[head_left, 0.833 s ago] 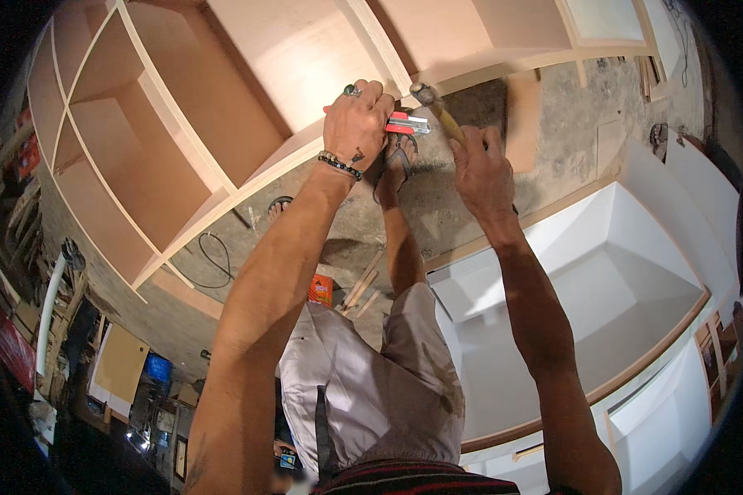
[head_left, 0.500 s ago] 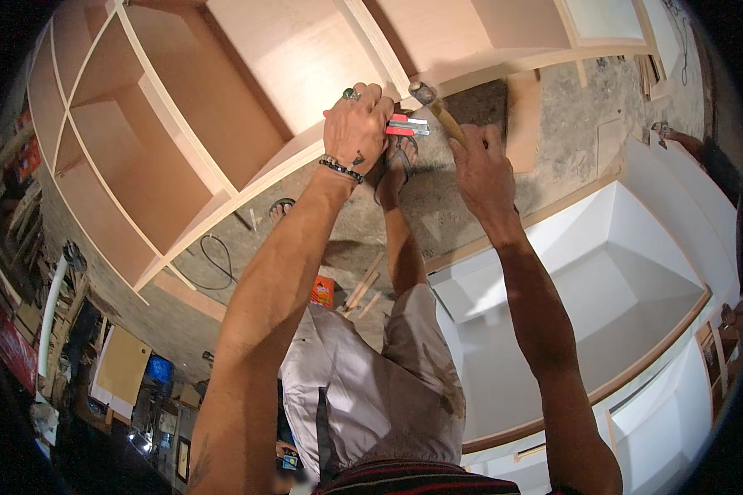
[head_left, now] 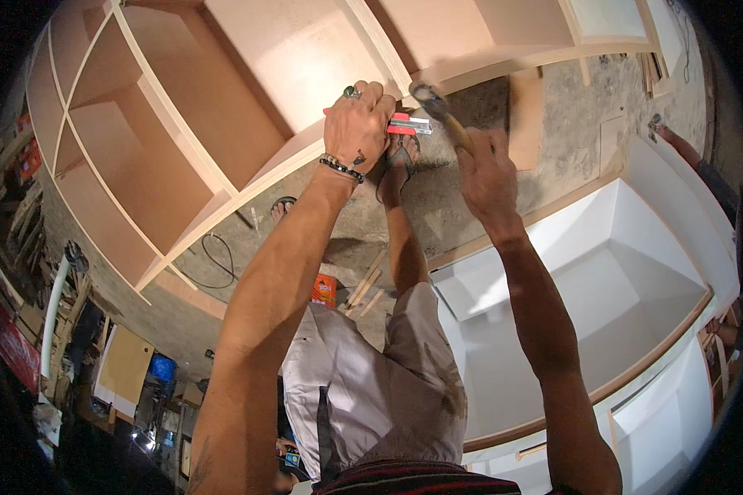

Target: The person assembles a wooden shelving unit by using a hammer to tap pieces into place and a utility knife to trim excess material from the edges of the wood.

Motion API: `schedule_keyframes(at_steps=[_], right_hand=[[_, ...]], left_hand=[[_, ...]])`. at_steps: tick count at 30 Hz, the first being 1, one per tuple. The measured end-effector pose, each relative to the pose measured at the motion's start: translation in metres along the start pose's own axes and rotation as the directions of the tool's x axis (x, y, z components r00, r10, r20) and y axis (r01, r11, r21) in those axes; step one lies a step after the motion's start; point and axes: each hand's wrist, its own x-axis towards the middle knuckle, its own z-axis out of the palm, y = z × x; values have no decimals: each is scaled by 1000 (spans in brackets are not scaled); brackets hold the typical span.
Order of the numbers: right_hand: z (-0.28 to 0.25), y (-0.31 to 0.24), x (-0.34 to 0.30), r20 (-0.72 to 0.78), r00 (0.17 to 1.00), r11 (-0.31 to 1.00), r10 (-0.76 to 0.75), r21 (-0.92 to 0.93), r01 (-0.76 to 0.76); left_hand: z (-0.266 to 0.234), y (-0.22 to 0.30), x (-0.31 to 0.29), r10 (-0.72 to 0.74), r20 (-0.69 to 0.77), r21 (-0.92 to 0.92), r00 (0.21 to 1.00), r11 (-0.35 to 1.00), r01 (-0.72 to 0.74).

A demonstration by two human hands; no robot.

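Note:
My right hand is closed round the wooden handle of a hammer. The hammer's head, smeared by motion, is beside the front edge of a wooden cabinet frame. My left hand, wearing a ring and a beaded bracelet, is closed at that edge, just left of the hammer head. From under its fingers juts a flat red-and-silver tool that looks like a utility knife. The fingertips and whatever else they pinch are hidden behind the hand.
A white box-shaped cabinet with a brown rim lies at the right. Wood strips and an orange packet lie on the concrete floor. A cable loops beneath the frame. Another person's arm shows at the far right.
The hammer head has shifted slightly and blurred, and my right hand has moved a little right and down with it. My left hand stays nearly still on the frame.

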Motion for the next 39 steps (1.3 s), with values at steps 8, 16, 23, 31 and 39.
schedule_keyframes(at_steps=[8, 16, 23, 31, 39], right_hand=[[-5, 0, -25, -4, 973, 968, 230, 102, -228], [-13, 40, -169, -8, 719, 713, 695, 136, -688], [-49, 51, -334, 57, 525, 527, 849, -34, -849], [-59, 12, -378, 141, 221, 216, 965, 49, -975], [-105, 64, -259, 103, 144, 87, 984, 425, -901]], left_hand=[[-2, 1, 3, -1, 29, 31, 1000, 1000, 0], [-24, 20, 17, -49, 124, 100, 991, 994, 37], [-51, 75, 94, -204, 449, 289, 870, 955, 75], [-35, 128, 207, -94, 261, 77, 961, 994, 77], [67, 167, 240, -55, 103, -109, 993, 992, 67]])
